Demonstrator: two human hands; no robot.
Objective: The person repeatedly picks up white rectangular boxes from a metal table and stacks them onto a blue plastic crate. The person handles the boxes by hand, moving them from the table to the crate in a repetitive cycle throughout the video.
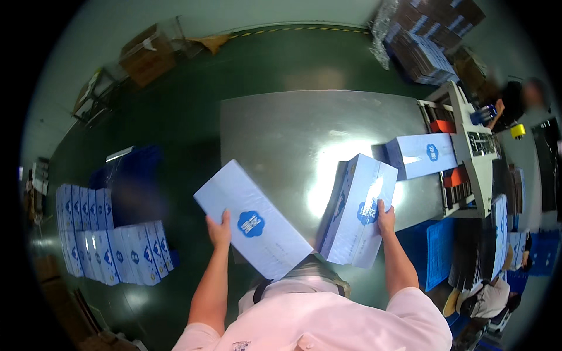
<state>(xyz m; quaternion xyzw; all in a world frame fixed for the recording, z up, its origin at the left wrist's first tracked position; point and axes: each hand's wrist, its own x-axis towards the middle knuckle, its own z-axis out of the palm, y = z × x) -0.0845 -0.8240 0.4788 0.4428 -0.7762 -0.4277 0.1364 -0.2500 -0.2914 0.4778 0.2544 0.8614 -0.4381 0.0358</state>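
Note:
My left hand [220, 230] grips the left edge of a long pale-blue carton [257, 219] with a dark-blue printed badge. The carton is tilted, its near end close to my waist. With my right hand [385, 217] I hold the right side of a second, matching carton [362, 205], slanted over the near edge of the metal table [275, 126]. The thumbs show on the cartons; the fingers beneath are mostly hidden. A third pale-blue carton [422, 155] lies on the table's right side, its far end at the roller machine [475, 149].
Rows of matching cartons [114, 254] stand low on the left beside a blue pallet [137, 169]. Blue crates [439, 251] are at the right. Behind the machine a person in dark clothes [509, 105] stands; another person [492, 301] is at lower right. Stacked boxes [424, 55] rise at the back.

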